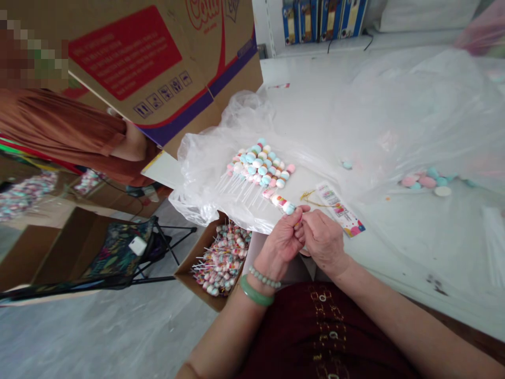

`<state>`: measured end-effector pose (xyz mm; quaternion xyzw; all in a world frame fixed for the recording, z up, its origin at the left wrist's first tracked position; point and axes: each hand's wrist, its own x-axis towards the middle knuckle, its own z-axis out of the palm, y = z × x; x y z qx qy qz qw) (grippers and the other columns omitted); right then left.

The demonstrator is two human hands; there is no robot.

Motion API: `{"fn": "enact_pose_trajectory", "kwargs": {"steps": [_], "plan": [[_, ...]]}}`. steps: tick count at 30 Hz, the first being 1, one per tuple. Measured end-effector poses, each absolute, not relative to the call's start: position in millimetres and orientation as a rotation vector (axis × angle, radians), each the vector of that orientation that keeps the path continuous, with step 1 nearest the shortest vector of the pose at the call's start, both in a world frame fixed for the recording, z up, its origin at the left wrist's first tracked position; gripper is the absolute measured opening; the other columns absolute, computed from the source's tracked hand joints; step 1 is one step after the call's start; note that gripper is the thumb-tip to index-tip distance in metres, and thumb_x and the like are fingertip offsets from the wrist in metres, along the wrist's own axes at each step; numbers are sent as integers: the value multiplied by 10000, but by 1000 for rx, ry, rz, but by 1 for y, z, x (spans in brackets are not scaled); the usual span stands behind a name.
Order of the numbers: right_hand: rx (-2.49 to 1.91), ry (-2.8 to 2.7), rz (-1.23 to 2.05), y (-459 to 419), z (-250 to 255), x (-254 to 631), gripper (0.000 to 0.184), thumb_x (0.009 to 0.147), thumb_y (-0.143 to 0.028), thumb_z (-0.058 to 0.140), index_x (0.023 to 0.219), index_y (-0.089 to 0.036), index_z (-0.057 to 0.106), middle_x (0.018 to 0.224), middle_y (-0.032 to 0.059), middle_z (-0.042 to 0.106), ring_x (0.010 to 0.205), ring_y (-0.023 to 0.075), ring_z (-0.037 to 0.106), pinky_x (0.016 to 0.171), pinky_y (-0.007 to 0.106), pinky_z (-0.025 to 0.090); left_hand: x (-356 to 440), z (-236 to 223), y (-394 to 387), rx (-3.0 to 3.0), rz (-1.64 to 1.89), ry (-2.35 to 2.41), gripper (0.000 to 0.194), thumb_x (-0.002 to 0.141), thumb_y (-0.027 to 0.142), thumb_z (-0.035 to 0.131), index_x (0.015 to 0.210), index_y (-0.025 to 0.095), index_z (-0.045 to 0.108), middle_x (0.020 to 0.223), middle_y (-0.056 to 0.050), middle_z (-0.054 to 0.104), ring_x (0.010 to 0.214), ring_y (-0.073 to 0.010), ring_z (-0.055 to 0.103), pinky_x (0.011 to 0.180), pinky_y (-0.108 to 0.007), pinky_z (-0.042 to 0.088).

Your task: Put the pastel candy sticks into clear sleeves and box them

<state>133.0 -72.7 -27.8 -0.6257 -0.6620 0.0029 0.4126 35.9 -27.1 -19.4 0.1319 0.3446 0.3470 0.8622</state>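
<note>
My left hand [283,241] is closed on one end of a marshmallow stick [279,201], whose pink, white, orange and blue pieces point away toward the pile. Right against it, my right hand [325,237] is closed in a pinch; what sits between its fingertips is hidden. Beyond my hands lies a pile of marshmallow sticks [258,163] on clear plastic, their white sticks toward the table's left edge. Gold twist ties [310,197] and a printed label card [341,209] rest just past my right hand.
A cardboard box [185,273] of finished-looking marshmallow sticks stands below the table's left edge. Loose marshmallows [426,181] lie under plastic film [414,105] on the right. A large carton [165,68] rises at the back left; beside it is another person's arm [132,142].
</note>
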Motion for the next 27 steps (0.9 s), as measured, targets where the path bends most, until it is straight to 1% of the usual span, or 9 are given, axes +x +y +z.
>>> {"fn": "enact_pose_trajectory", "kwargs": {"steps": [4,7,10,13,17,19,21,24,27], "plan": [[-1570,-1717,54,-73,-21,134,249,940,-200,409,790,-185,607,700,40,600,660,152,545,638,265,399,37,-23,-26,150,759,779,221,836,282,615,695,113,601,492,43,466,420,-36,419,421,-133,376],[-1583,-1768,38,-77,-19,132,188,918,-234,459,996,-181,622,972,106,650,863,204,575,754,316,427,36,-21,-25,190,865,778,238,886,291,530,821,97,652,738,-48,638,661,-95,598,637,-196,509],[-1580,-1826,49,-76,-20,128,275,906,-207,452,1140,-188,594,1175,143,609,1030,263,538,861,406,398,40,-19,-27,226,928,745,199,870,263,542,835,113,668,829,-52,664,784,-124,622,789,-243,516],[-1596,-1585,425,-68,-23,128,193,884,-234,470,915,-193,656,937,120,656,919,250,557,839,413,400,43,-19,-31,236,886,746,170,828,267,598,859,124,682,829,-43,664,785,-123,617,785,-241,510],[-1393,-1010,1260,-59,-26,133,177,829,-344,528,758,-211,620,666,27,579,594,158,505,595,309,428,32,-17,-33,392,786,754,324,728,341,710,991,152,688,817,-36,655,690,-108,586,654,-220,487],[-1224,-806,1607,-60,-26,136,239,816,-420,549,744,-200,607,568,-11,513,454,109,402,493,267,381,23,-15,-32,577,735,733,420,682,332,751,1063,170,681,859,-53,666,762,-134,597,704,-239,482],[-1110,-668,1807,-65,-26,141,288,782,-472,590,745,-187,607,534,-25,491,414,92,368,464,257,363,14,-12,-31,764,655,718,366,682,333,749,1004,165,705,920,-85,672,909,-191,599,808,-288,468],[-1258,-712,1593,-71,-21,149,248,737,-432,643,793,-191,626,654,10,594,544,137,510,537,280,421,5,-6,-30,1000,710,823,194,750,336,684,740,144,707,976,-97,668,1004,-207,573,862,-279,428],[-1340,-795,1240,-68,-10,151,281,683,-324,679,941,-233,617,905,19,653,788,170,578,663,282,448,4,-4,-32,1110,697,876,285,802,361,623,631,135,656,776,-72,661,761,-141,595,719,-229,434]]}}
